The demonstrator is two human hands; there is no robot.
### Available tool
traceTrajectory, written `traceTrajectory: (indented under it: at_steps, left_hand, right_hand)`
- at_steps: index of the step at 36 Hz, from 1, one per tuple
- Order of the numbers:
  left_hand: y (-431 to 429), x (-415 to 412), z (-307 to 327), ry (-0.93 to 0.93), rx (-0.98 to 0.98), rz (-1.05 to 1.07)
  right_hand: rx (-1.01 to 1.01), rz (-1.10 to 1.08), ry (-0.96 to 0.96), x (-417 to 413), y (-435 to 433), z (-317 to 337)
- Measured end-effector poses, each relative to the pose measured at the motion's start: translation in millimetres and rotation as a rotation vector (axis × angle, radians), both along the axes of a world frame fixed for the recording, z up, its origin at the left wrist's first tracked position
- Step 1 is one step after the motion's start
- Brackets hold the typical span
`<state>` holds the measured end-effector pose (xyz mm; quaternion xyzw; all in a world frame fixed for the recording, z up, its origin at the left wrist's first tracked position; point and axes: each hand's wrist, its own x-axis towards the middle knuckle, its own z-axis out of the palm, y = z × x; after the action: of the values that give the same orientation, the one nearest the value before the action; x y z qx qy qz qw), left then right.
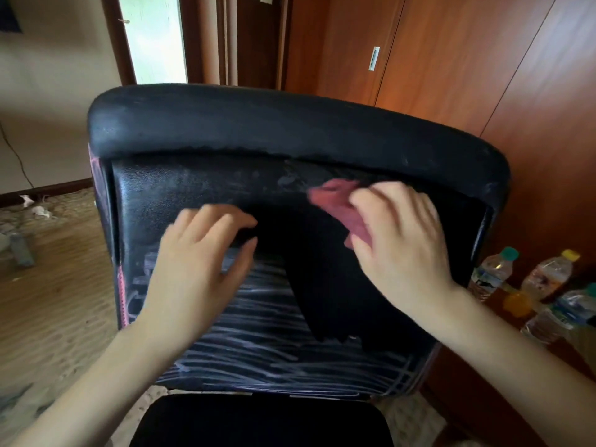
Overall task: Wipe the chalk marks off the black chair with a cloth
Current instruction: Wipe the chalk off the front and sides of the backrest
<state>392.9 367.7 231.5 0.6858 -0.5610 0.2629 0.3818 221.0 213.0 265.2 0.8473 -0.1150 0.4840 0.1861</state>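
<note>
Chair (290,130), black, fills the centre of the frame with its padded backrest facing the camera. Chalk marks (274,343) cover the lower half of the backrest as dense white horizontal strokes; pink chalk lines run down the left edge of the backrest. A dark, clean band runs from the centre of the backrest down toward the lower right. Faint grey smears remain across the upper part.

Right hand (403,240), right of centre, presses a pink cloth (335,204) against the upper backrest; fingers are curled over the cloth, bunching it beneath them. The cloth protrudes to the left of the fingers.

Left hand (200,262), left of centre, rests flat on the backrest with fingers extended and slightly spread, holding nothing.

Plastic bottles (522,285) stand on the floor at the right edge of the frame, beside a wooden wardrobe (451,59). Seat (258,421) of the chair appears at the bottom centre.
</note>
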Motion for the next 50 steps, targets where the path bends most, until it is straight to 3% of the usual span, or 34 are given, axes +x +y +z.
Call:
traceTrajectory:
  at_steps: [2,7,12,18,29,31,37,40,45,50]
  left_hand:
    - [-4,5,2,-0.094,-0.021,0.124]
    - [-7,28,1,-0.15,-0.009,0.27]
    - [-9,36,1,-0.134,-0.025,0.25]
    - [-13,40,-4,-0.176,-0.014,0.266]
    - [-10,41,-6,-0.164,-0.012,0.255]
    - [-10,42,-7,-0.177,-0.027,0.253]
    - [-5,47,-3,-0.221,-0.012,0.255]
    - [-5,49,-2,-0.226,-0.006,0.258]
    - [-7,51,-5,-0.231,-0.006,0.25]
    - [-9,51,-6,-0.224,-0.004,0.244]
  right_hand:
    - [-0.137,-0.047,0.085,18,1,-8]
    - [-0.256,-0.004,0.336,43,-3,-58]
    - [-0.341,0.115,0.236,43,-16,-55]
    - [-0.288,0.193,0.3,43,-19,-59]
    - [-0.447,0.138,0.921,-17,-27,-118]
    - [-0.449,0.176,0.87,-14,-23,-102]
    - [-0.359,0.118,0.428,33,-8,-25]
    - [-0.341,0.087,0.358,53,-1,-16]
    - [-0.358,0.106,0.373,49,-8,-52]
    - [-0.471,0.097,0.674,13,-20,-114]
